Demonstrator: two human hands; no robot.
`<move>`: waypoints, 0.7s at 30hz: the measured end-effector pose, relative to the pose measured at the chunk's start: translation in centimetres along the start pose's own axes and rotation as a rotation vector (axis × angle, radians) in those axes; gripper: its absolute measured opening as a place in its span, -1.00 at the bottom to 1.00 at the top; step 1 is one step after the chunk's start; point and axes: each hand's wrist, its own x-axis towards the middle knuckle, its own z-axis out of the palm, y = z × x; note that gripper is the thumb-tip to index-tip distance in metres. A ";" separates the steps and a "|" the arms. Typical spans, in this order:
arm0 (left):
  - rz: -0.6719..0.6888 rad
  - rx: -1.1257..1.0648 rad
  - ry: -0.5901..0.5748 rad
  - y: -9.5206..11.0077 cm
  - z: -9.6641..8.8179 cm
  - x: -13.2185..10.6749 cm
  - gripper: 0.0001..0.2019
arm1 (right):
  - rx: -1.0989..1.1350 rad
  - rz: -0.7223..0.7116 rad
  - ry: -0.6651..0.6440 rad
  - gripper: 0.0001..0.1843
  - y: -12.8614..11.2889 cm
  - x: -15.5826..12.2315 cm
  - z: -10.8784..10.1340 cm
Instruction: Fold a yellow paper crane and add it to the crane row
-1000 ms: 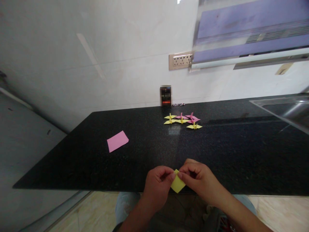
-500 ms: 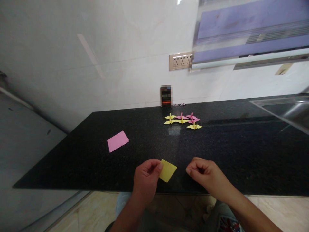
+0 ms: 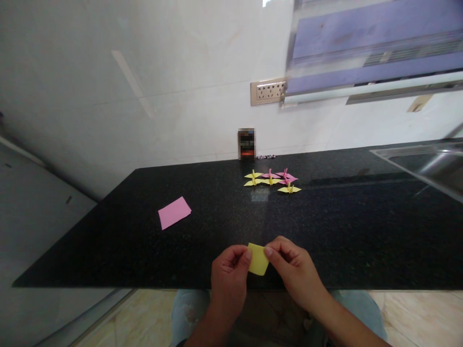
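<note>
Between my two hands is a small yellow square of folded paper (image 3: 258, 260), held above the front edge of the counter. My left hand (image 3: 230, 274) pinches its left corner between thumb and fingers. On the right side, my right hand (image 3: 294, 270) grips the opposite edge with thumb and forefinger. Pink paper (image 3: 174, 213) lies flat on the counter to the left. Farther back, several yellow paper cranes (image 3: 289, 190) and pink paper cranes (image 3: 285, 173) stand grouped together.
The black speckled counter (image 3: 217, 202) runs along a pale wall. A dark blurred-out box (image 3: 247, 143) stands against the wall beside a small beaded string (image 3: 266, 156). A metal sink (image 3: 427, 164) is set in at the right, and a socket panel (image 3: 268, 91) sits above.
My right hand has moved left and taken hold of the yellow paper's right edge. My left hand has shifted slightly right, and the paper is turned more upright.
</note>
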 end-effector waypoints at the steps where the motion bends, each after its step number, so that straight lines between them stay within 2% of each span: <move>1: 0.000 -0.005 0.009 -0.1 0.1 0.0 -0.85 | -0.024 -0.022 0.017 -0.71 0.0 -0.1 0.1; 6: -0.014 -0.020 0.004 0.0 0.4 0.1 -0.85 | -0.164 -0.116 0.025 -0.69 0.0 0.1 -0.4; 12: -0.095 -0.049 -0.197 0.2 -0.1 0.5 -0.82 | -0.245 -0.122 -0.173 -0.74 -0.3 0.7 -1.9; 16: -0.067 0.133 -0.328 0.3 -0.4 0.5 -0.82 | -0.259 -0.134 -0.305 -0.77 -0.6 0.8 -2.3; 18: -0.030 0.221 -0.318 0.4 -0.5 0.5 -0.83 | -0.239 -0.124 -0.294 -0.77 -0.5 0.8 -2.2; 21: 0.012 0.275 -0.241 0.5 -0.4 0.5 -0.83 | -0.172 -0.086 -0.233 -0.77 -0.1 0.8 -1.6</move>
